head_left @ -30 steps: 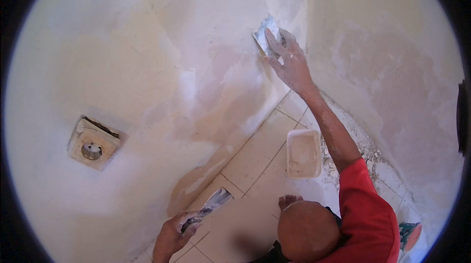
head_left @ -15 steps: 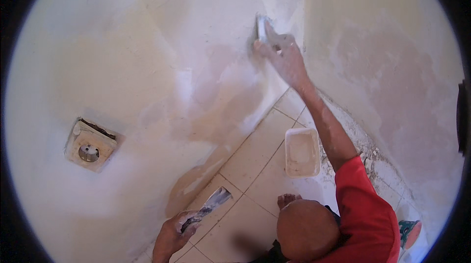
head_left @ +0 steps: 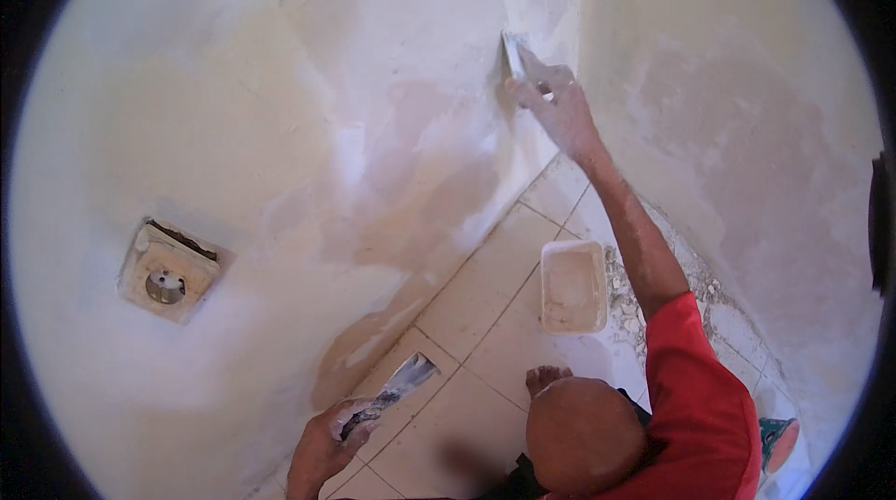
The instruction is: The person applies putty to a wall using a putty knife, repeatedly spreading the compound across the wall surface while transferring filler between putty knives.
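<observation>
My right hand [head_left: 560, 112] grips a pale, flat putty knife [head_left: 513, 52] turned nearly edge-on against the patched wall [head_left: 411, 173], just left of the inner corner. White residue coats the fingers. At the lower middle my left hand [head_left: 331, 439] is closed round the dark handle of a wider scraper [head_left: 411, 374], whose blade is smeared with white paste and held out over the floor tiles. An off-white rectangular tray [head_left: 573, 287] rests on the tiles below my right hand, with some pale residue inside.
A dirty wall socket [head_left: 166, 287] sits in the left wall. Pale rubble [head_left: 630, 313] lies along the base of the right wall [head_left: 737, 145]. My bare knee [head_left: 583, 435] and toes are low in view. A green and pink object [head_left: 779, 444] stands at lower right.
My right hand has turned the knife more edge-on and shifted it slightly, first down, then a little rightward toward the corner. My left hand and its scraper have barely moved.
</observation>
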A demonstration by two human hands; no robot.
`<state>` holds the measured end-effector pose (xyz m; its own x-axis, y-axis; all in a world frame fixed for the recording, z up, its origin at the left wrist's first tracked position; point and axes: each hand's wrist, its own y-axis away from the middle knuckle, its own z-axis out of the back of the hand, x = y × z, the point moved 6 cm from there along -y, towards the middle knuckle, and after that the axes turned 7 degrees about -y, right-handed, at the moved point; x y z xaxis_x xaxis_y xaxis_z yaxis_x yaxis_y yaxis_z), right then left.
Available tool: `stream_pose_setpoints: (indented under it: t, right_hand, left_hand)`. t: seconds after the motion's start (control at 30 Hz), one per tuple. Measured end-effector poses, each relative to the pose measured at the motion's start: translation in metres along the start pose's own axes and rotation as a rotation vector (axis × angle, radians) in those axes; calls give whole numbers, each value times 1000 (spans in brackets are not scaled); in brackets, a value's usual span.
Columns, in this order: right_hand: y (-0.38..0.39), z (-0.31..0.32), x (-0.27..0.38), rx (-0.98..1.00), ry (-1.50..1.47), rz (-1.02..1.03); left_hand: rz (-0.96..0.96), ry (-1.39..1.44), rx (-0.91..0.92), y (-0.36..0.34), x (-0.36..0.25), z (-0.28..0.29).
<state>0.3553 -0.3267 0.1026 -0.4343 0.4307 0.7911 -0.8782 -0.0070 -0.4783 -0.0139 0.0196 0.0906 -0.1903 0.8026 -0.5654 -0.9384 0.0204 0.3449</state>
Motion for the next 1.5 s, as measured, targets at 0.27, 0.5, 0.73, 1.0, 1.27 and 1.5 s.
stream_pose_setpoints:
  t: [0.27,0.5,0.73,1.0,1.27,1.5]
  right_hand:
    - [63,-24,19,117,351,141]
    - [6,-17,18,-136,341,597]
    - [23,-14,-61,-71,222,100]
    - [-3,-29,6,12,-137,-73]
    - [71,-36,22,18,405,337]
    - [-2,2,8,-69,43,-10]
  left_hand:
    - [4,-34,36,-1,1,0]
    - [36,-61,63,-2,9,-4]
    - [29,3,-16,-1,6,-2]
    - [3,-54,16,-4,7,-3]
    - [53,-30,19,-2,7,-1]
    - [-1,-57,9,-3,10,-3]
